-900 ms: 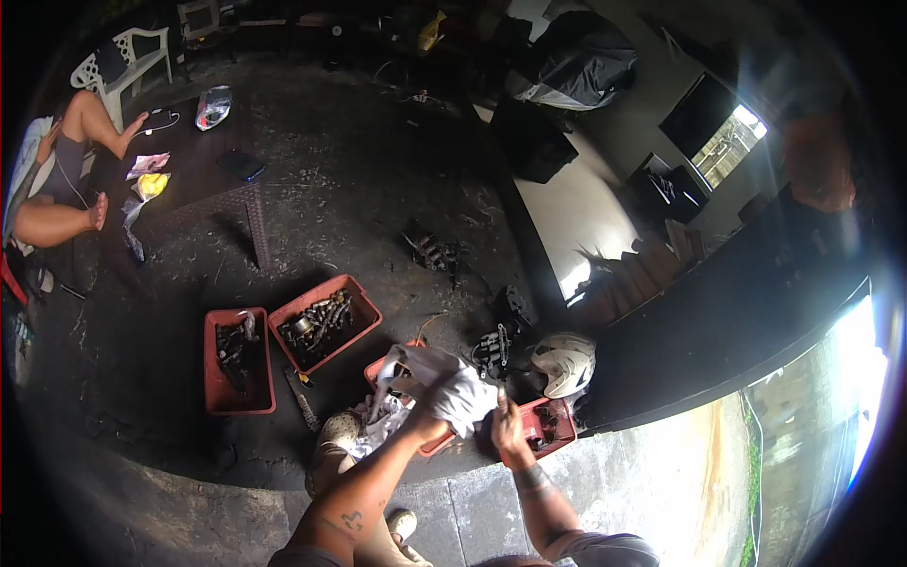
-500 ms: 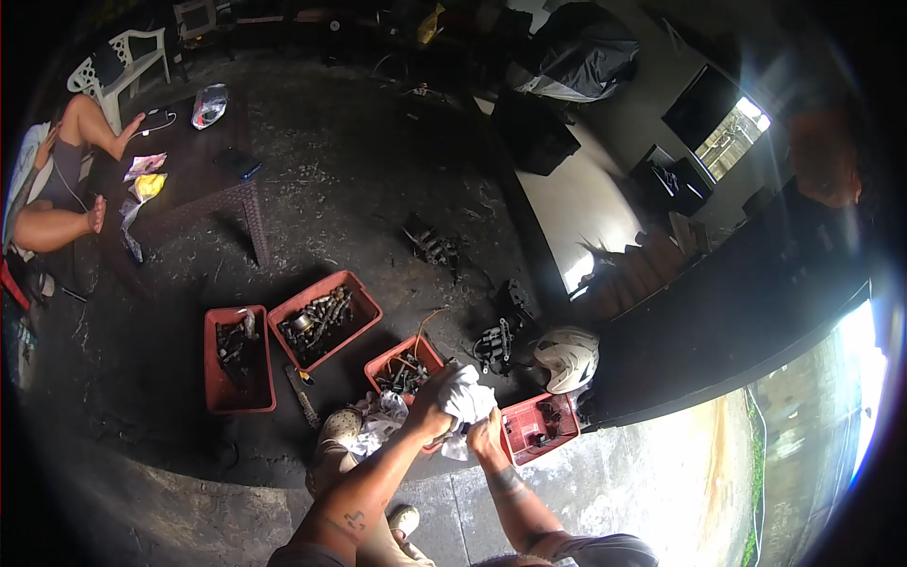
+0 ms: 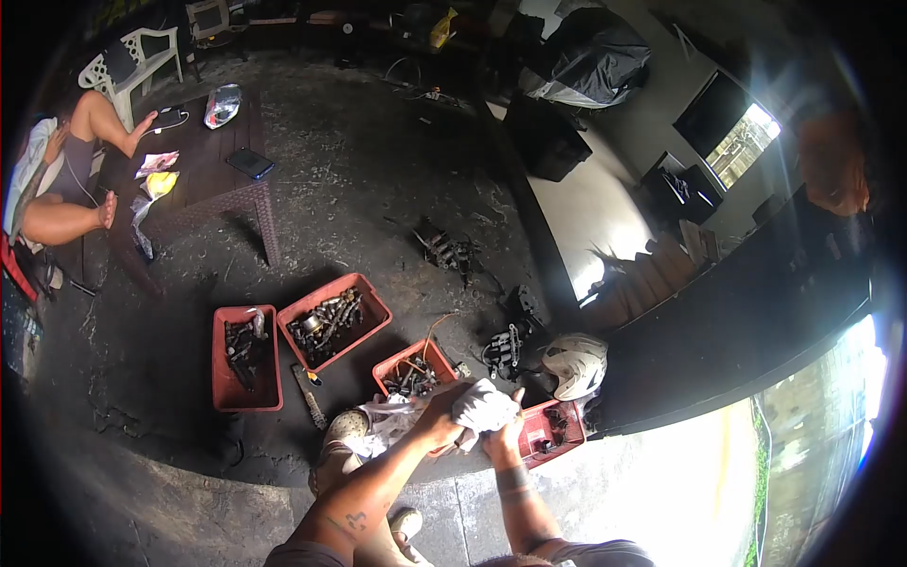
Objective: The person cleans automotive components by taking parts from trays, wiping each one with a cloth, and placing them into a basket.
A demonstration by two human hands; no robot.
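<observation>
Rag (image 3: 485,408) is bunched between my hands, above the near edge of the dark floor (image 3: 350,198). Left hand (image 3: 439,420) grips it from the left, right hand (image 3: 505,437) is closed on its right side, thumb up; some fingers hidden. Holding from both sides likely keeps the folds from slipping. Can't tell if anything's wrapped inside. Middle bin (image 3: 437,358), loaded with small parts, is just past my hands; right bin (image 3: 557,453) sits near the floor's near edge, just beside the helmet (image 3: 578,367). Left bin (image 3: 229,389) and back bin (image 3: 354,347) stand side by side, parts in both. Bins presumably stop loose bits scattering. Phone (image 3: 250,163) is by the tabletop's (image 3: 219,142) near right corner, well apart from the parts, probably to keep it clean.
</observation>
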